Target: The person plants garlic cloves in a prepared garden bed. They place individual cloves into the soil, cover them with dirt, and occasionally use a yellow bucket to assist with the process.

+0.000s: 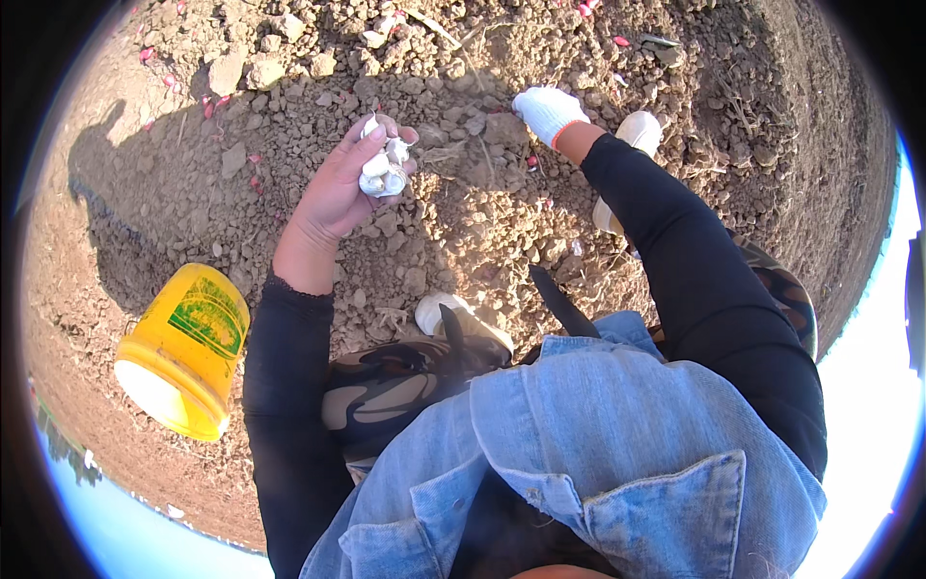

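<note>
My bare left hand [346, 174] holds several white garlic cloves [383, 165] in its curled palm, with the thumb resting over them. It hovers above loose, cloddy soil [448, 217]. My right hand [548, 114] wears a white knit glove with an orange cuff and is low at the soil surface, ahead and to the right. Its fingertips are turned away from view, so whether it grips anything is hidden. Just behind that wrist, a small red piece [532, 161] lies on the ground. More red pieces [210, 106], perhaps coated cloves, are scattered across the soil at the upper left.
A yellow plastic bucket [184, 340] with a green label lies tipped on its side at the left, its mouth towards me. My pale shoes [463, 318] rest on the soil close to my knees. Dry stalks [432, 27] and larger clods [228, 70] lie farther ahead.
</note>
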### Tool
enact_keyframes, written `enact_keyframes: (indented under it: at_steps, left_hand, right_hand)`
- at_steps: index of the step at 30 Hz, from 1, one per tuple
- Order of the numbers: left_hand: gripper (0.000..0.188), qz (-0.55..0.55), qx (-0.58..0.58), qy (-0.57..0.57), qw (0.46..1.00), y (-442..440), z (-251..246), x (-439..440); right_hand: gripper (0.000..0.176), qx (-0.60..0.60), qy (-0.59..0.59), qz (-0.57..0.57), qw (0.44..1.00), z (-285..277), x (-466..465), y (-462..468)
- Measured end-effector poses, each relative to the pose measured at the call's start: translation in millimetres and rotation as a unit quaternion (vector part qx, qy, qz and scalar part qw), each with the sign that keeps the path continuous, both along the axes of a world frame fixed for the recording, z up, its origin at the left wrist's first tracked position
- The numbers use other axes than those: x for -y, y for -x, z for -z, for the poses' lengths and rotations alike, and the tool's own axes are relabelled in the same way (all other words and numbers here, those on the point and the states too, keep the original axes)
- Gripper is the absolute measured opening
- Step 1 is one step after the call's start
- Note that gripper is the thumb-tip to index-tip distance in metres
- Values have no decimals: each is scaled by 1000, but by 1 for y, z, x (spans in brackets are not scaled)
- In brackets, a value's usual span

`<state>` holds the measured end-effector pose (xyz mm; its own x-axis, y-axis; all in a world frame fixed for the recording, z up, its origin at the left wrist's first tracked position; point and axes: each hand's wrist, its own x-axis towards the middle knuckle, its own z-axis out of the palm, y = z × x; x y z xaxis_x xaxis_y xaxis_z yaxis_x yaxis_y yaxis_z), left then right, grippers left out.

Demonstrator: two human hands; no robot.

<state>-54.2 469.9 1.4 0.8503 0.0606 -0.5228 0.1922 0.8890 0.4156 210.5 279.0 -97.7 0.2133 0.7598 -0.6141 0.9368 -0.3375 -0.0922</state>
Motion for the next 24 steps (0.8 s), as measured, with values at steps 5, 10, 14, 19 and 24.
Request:
enact_keyframes:
  at_steps: [5,10,14,19,24]
  left_hand:
    - [16,63,-65,-66,994,-21,14,14]
    - [22,122,-109,-98,982,-40,28,29]
    - [28,138,-125,-108,976,-49,25,37]
    - [29,149,-112,-132,974,-43,23,46]
    - [38,148,-111,-122,975,-27,26,44]
  right_hand:
    - [18,8,-36,0,999,1,-1,6]
    - [18,22,12,-51,998,12,-11,10]
    - [20,6,68,-65,996,10,-25,11]
    - [27,18,148,29,988,-26,-61,0]
    - [41,-466,-45,280,838,-94,-64,4]
